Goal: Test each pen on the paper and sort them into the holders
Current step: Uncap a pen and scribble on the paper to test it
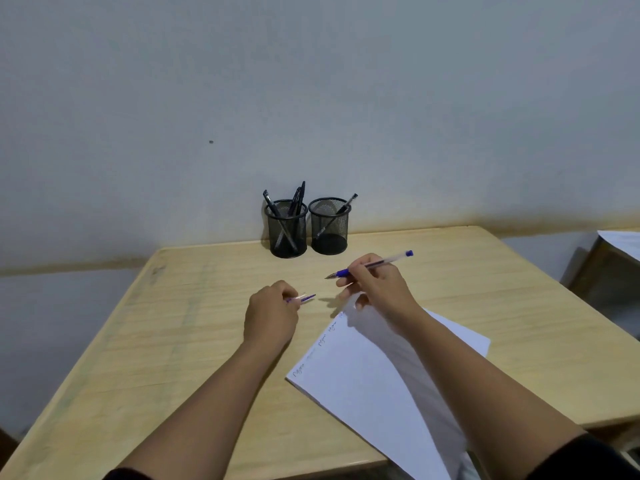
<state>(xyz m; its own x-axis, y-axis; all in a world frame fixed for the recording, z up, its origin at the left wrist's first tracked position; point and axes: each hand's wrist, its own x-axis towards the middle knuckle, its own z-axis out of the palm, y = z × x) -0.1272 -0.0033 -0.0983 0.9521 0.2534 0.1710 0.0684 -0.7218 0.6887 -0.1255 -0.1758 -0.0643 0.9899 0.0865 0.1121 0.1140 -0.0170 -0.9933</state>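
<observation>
- My right hand [372,284] grips a blue pen [369,265] just above the top corner of the paper [363,368], nib bare and pointing left.
- My left hand [272,311], left of the paper, pinches the pen's cap [302,298].
- The paper's left edge carries short scribbles; I judge this pen is either about to be tested or about to be capped.
- To do it well, I would write on bare paper near that edge, then seat the cap straight on the nib.
- Beyond the paper stand two mesh holders: the left holder [286,228] has several dark pens, the right holder [329,225] has one.
- The table [173,341] between paper and holders shows nothing in the way.
</observation>
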